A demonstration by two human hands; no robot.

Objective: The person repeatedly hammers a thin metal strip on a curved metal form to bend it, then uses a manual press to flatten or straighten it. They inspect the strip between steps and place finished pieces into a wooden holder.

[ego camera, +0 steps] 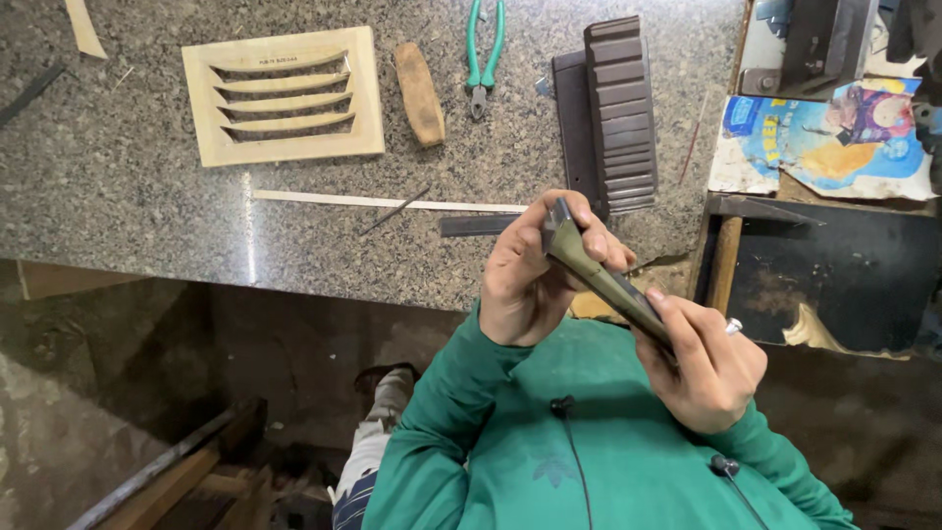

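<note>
Both hands are up off the desk (294, 226) here, clamped on one thing: a long, dark olive strip (603, 280) with a wedge-shaped end, held in the air just in front of the green-sleeved chest. Its long axis slants, the upper end tipped toward the desk and pinched by the left hand (535, 275), the lower end buried in the curled right hand (702, 363), so each hand owns one end and neither is nearer than the other. Beyond the left hand's knuckles on the speckled stone sit a dark ribbed block (620, 113), green-handled pliers (484, 54), a pale wooden slatted frame (285, 93) and a thin pale strip (383, 201) lying crosswise
</note>
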